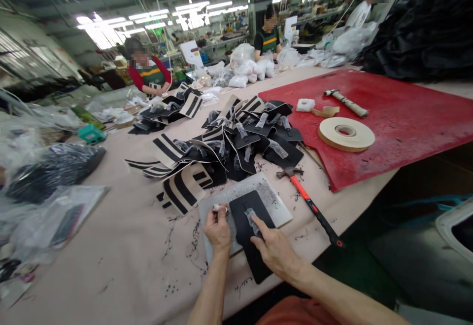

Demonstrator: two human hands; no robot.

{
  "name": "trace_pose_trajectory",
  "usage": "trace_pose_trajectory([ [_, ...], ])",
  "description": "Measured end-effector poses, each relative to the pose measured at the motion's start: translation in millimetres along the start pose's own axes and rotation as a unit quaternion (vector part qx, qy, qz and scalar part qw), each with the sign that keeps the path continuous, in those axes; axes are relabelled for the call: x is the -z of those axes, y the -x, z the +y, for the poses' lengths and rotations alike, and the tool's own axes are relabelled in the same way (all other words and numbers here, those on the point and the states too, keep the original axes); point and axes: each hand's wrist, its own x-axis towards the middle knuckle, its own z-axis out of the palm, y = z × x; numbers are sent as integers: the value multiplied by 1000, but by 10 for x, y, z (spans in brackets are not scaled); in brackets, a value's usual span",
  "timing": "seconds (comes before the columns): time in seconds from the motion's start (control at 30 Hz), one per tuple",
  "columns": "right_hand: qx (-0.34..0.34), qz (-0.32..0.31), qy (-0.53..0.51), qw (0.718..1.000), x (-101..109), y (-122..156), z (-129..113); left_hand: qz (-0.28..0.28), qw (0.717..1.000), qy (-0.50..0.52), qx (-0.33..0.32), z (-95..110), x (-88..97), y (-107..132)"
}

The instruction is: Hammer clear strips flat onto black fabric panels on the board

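A black flat piece (247, 216) lies on a grey-white board (275, 201) at the table's near edge. My right hand (275, 251) rests on that piece, its index finger stretched out and pressing a small clear strip (252, 219) onto it. My left hand (217, 229) sits just left of the piece, fingers curled into a pinch round a small white object (219, 208) that I cannot name.
A pile of black and cream striped pieces (225, 147) lies behind the board. A red-handled hammer (310, 201) lies to the right. A red mat (406, 113) carries a tape roll (346, 133) and a second hammer (347, 102). Bags lie left; three people work at the far end.
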Motion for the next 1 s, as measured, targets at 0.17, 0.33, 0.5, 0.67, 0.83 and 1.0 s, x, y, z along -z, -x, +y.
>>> trace_pose_trajectory([
  [0.17,-8,-15,8,1000,107,-79,-78,-104,994,34,3,109,-119,-58],
  [0.33,-15,17,3,1000,124,-135,-138,-189,981,29,13,113,-293,-83],
  [0.5,-18,29,19,999,55,-156,-93,-195,981,13,10,86,-331,-66],
  [0.67,-11,27,8,1000,32,-146,-64,-213,976,-28,-16,136,-312,-52],
  [0.83,-15,11,30,999,29,-157,-73,-219,974,-41,-31,170,-310,-33],
  [1.0,-20,9,39,999,22,-151,-76,-222,973,-57,-32,196,-314,-29],
])
